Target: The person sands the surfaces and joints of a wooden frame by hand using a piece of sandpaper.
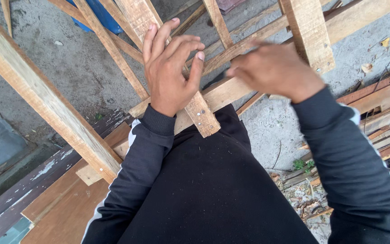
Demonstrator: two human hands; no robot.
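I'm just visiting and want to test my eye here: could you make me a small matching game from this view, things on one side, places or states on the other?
Things:
1. left hand
2. right hand
3. blue object
4. nailed slat end

Places or states:
A. blurred, over the crossing planks
B. at the top edge, behind the slats
C. fingers curled, resting on a slat
D. pale wood with small nail heads, just above the black top

Pairs: 1-C, 2-A, 3-B, 4-D
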